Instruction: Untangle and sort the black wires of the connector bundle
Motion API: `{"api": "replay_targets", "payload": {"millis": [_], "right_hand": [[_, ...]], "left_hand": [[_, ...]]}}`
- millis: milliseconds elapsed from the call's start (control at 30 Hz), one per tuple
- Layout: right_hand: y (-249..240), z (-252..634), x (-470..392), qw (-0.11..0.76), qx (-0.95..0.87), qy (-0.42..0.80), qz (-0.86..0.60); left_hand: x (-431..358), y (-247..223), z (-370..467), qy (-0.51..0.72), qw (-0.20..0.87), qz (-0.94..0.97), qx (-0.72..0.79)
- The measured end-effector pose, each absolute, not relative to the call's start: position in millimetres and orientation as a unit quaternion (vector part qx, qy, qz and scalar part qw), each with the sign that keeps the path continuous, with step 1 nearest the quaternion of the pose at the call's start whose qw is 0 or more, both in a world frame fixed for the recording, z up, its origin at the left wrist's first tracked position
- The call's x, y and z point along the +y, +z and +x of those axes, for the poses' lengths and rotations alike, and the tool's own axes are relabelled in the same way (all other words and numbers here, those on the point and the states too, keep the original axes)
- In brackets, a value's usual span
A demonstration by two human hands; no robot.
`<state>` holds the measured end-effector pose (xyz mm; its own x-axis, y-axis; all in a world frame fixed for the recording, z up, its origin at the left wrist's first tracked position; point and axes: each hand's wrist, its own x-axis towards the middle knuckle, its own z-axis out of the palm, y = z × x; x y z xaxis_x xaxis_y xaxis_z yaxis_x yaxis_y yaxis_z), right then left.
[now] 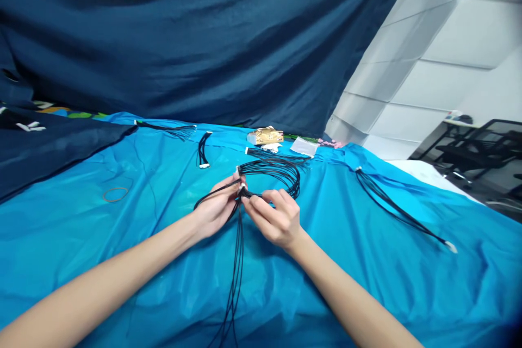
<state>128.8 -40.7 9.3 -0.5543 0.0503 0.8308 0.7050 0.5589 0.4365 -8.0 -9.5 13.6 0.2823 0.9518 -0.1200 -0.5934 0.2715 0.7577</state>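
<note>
Both my hands meet over the middle of the blue sheet around a black wire harness (285, 170). Its wires loop out to the right, and more strands hang down toward me. My left hand (218, 205) is closed on the harness near a white connector (237, 171). Fingers of my right hand (277, 216) pinch the wires by a second white connector (242, 188), close against the left fingertips. Exactly how the wires enter the connectors is partly hidden by my fingers.
Other black wire harnesses lie on the blue sheet (171, 277): a long one (402, 209) at right, a short one (203, 149) and others behind. A rubber band (115, 194) lies left. Gold packaging (266, 136) sits at the back before a dark curtain (183, 38).
</note>
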Motion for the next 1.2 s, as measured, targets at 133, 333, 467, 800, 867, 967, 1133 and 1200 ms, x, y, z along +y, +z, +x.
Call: {"api": "replay_targets", "payload": {"millis": [133,333,467,800,867,967,1133,1200], "right_hand": [[8.9,127.6,-40.7,0.404,-0.777,-0.412,-0.253],[4.4,125.9,-40.2,0.412,-0.767,-0.407,-0.277],[3.0,124.6,-39.8,0.421,-0.763,-0.394,-0.293],[3.0,119.4,-40.6,0.445,-0.748,-0.368,-0.328],[3.8,119.5,-40.5,0.446,-0.750,-0.364,-0.326],[4.7,120.4,-40.7,0.451,-0.755,-0.348,-0.325],[4.6,122.1,-41.1,0.453,-0.765,-0.317,-0.330],[5.0,122.3,-41.1,0.460,-0.767,-0.303,-0.328]], "left_hand": [[-9.8,13.9,-7.7,0.521,0.746,0.302,0.283],[-10.2,15.1,-8.1,0.517,0.754,0.298,0.275],[-9.6,15.4,-8.3,0.518,0.756,0.294,0.272],[-10.8,17.4,-7.7,0.512,0.762,0.280,0.280],[-10.7,17.1,-7.8,0.508,0.764,0.280,0.283],[-10.2,15.7,-8.3,0.505,0.766,0.283,0.280],[-9.1,12.2,-9.8,0.494,0.768,0.299,0.277],[-8.7,11.1,-10.5,0.492,0.768,0.304,0.275]]}}
